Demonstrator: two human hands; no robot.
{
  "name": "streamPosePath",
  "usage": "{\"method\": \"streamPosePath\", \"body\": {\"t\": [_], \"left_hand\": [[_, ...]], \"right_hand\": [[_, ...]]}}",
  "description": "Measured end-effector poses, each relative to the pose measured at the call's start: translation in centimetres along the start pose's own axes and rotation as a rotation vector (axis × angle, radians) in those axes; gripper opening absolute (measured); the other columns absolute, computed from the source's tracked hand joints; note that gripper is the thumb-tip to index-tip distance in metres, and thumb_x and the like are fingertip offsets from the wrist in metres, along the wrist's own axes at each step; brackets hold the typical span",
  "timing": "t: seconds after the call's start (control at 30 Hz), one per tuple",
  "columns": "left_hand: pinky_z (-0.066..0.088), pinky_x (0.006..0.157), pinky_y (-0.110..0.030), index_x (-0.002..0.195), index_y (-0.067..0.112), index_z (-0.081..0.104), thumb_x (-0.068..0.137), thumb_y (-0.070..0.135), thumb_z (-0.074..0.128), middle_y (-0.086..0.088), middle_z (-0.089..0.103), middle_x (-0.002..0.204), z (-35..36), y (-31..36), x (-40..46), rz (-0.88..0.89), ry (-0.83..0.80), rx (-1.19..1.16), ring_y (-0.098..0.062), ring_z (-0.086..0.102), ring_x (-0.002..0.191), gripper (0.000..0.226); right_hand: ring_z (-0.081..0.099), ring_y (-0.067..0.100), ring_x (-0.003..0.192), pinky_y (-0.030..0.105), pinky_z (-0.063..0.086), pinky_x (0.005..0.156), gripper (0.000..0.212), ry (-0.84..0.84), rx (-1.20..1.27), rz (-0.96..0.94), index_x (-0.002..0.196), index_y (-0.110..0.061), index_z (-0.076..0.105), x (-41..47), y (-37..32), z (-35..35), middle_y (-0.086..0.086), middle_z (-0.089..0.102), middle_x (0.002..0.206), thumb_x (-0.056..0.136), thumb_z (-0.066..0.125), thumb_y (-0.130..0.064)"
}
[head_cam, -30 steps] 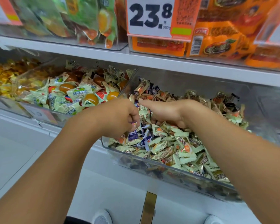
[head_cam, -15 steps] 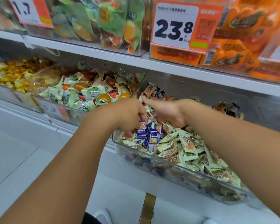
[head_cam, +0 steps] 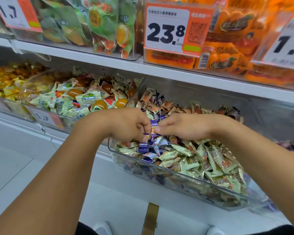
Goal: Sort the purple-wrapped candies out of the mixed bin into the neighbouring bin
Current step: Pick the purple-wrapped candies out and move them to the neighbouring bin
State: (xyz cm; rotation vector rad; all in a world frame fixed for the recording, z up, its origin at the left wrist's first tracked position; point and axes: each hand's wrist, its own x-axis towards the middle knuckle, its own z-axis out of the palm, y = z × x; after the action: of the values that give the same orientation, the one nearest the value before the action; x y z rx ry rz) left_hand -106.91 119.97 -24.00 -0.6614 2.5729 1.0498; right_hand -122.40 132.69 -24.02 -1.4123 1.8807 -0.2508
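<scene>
Both hands are in over the near-left corner of the clear mixed bin (head_cam: 185,179), nearly touching each other. The left hand (head_cam: 126,126) has its fingers curled down tight, with the ends of purple-wrapped candies (head_cam: 143,147) poking out below the fingers, so it's gripping a small bunch of them. The right hand (head_cam: 182,126) lies flatter, palm down on the pile, fingers pointing left; its fingertips (head_cam: 157,129) pinch another purple candy (head_cam: 153,123) right up against the left hand's knuckles.

More purple wrappers sit in the bin just under and near the 2 hands, mixed in with a lot of pale green and tan wrapped candies that fill the rest of the bin out to the right.

The neighbouring bin (head_cam: 46,114) is just to the left, touching side by side, and holds green-white packets and orange jelly-looking sweets. Further left there's a bin of yellow candies (head_cam: 5,85). On the shelf above hangs a price tag (head_cam: 170,31) reading 23.8, with orange packets behind it.
</scene>
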Motion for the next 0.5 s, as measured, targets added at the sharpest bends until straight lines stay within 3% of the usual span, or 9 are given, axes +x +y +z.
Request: {"method": "streamPosePath", "body": {"t": [0.03, 0.07, 0.1, 0.2, 0.3, 0.33, 0.4, 0.43, 0.5], "left_hand": [[0.062, 0.077, -0.042, 0.091, 0.022, 0.064, 0.095, 0.016, 0.066, 0.004, 0.060, 0.075, 0.1, 0.2, 0.1, 0.003, 0.009, 0.003, -0.017, 0.062, 0.068, 0.007], [0.062, 0.076, -0.041, 0.091, 0.023, 0.063, 0.097, 0.018, 0.063, 0.003, 0.059, 0.077, 0.3, 0.5, 0.2, 0.010, 0.023, 0.007, -0.016, 0.061, 0.066, 0.008], [0.062, 0.075, -0.040, 0.093, 0.024, 0.062, 0.099, 0.019, 0.060, 0.000, 0.059, 0.082, 0.4, 0.8, 0.4, 0.013, 0.038, 0.011, -0.016, 0.061, 0.066, 0.008], [0.062, 0.075, -0.038, 0.106, 0.026, 0.065, 0.104, 0.019, 0.048, -0.005, 0.050, 0.077, 0.9, 1.4, 0.8, 0.004, 0.056, -0.013, -0.016, 0.054, 0.062, 0.019], [0.061, 0.079, -0.042, 0.107, 0.027, 0.066, 0.106, 0.017, 0.040, 0.003, 0.038, 0.061, 1.3, 1.8, 0.8, -0.035, 0.050, -0.019, -0.009, 0.049, 0.041, 0.028], [0.061, 0.076, -0.037, 0.105, 0.027, 0.065, 0.106, 0.017, 0.038, 0.003, 0.038, 0.059, 1.4, 2.0, 0.9, -0.041, 0.056, -0.019, -0.009, 0.052, 0.041, 0.029], [0.054, 0.055, -0.020, 0.100, 0.025, 0.063, 0.106, 0.017, 0.032, -0.001, 0.040, 0.063, 1.5, 2.2, 1.0, -0.056, 0.070, 0.010, -0.017, 0.063, 0.057, 0.032], [0.048, 0.048, -0.018, 0.097, 0.025, 0.061, 0.106, 0.018, 0.031, -0.004, 0.043, 0.067, 1.5, 2.4, 1.2, -0.064, 0.081, 0.030, -0.021, 0.063, 0.064, 0.032], [0.043, 0.044, -0.018, 0.090, 0.021, 0.058, 0.106, 0.026, 0.034, -0.004, 0.045, 0.066, 1.3, 2.4, 1.4, -0.064, 0.122, 0.073, -0.018, 0.055, 0.060, 0.030]], "right_hand": [[0.053, 0.007, 0.069, 0.020, 0.045, 0.064, 0.028, 0.027, -0.021, -0.064, 0.092, -0.021, 0.065, -0.7, 0.5, 0.1, -0.005, 0.061, 0.083, 0.100, 0.054, -0.045], [0.054, 0.007, 0.067, 0.020, 0.045, 0.063, 0.018, 0.053, -0.030, -0.110, 0.094, -0.022, 0.066, -1.3, 1.1, 0.1, -0.006, 0.062, 0.084, 0.100, 0.058, -0.037], [0.059, 0.003, 0.078, 0.022, 0.047, 0.073, 0.008, 0.073, -0.043, -0.149, 0.100, -0.027, 0.068, -2.0, 1.7, 0.1, -0.010, 0.067, 0.093, 0.098, 0.062, -0.032], [0.055, -0.007, 0.115, 0.025, 0.042, 0.105, 0.028, 0.172, -0.072, -0.220, 0.118, -0.039, 0.066, -3.6, 3.6, -0.2, -0.022, 0.064, 0.120, 0.092, 0.070, -0.029], [0.050, -0.012, 0.121, 0.025, 0.040, 0.110, 0.044, 0.241, -0.116, -0.200, 0.128, -0.042, 0.061, -4.7, 4.6, -0.4, -0.026, 0.059, 0.130, 0.090, 0.073, -0.024], [0.049, -0.013, 0.122, 0.024, 0.039, 0.111, 0.049, 0.248, -0.133, -0.181, 0.131, -0.045, 0.059, -5.0, 4.7, -0.6, -0.028, 0.057, 0.133, 0.090, 0.073, -0.022], [0.045, -0.012, 0.127, 0.026, 0.036, 0.114, 0.059, 0.257, -0.194, -0.141, 0.136, -0.050, 0.052, -5.4, 4.5, -0.9, -0.030, 0.050, 0.140, 0.089, 0.074, -0.022], [0.042, -0.012, 0.129, 0.027, 0.035, 0.115, 0.063, 0.263, -0.236, -0.120, 0.138, -0.052, 0.048, -5.6, 4.3, -1.1, -0.031, 0.047, 0.142, 0.089, 0.075, -0.023], [0.042, -0.009, 0.128, 0.029, 0.036, 0.114, 0.065, 0.299, -0.323, -0.080, 0.140, -0.052, 0.047, -6.1, 3.4, -1.6, -0.032, 0.047, 0.142, 0.087, 0.077, -0.028]]}}
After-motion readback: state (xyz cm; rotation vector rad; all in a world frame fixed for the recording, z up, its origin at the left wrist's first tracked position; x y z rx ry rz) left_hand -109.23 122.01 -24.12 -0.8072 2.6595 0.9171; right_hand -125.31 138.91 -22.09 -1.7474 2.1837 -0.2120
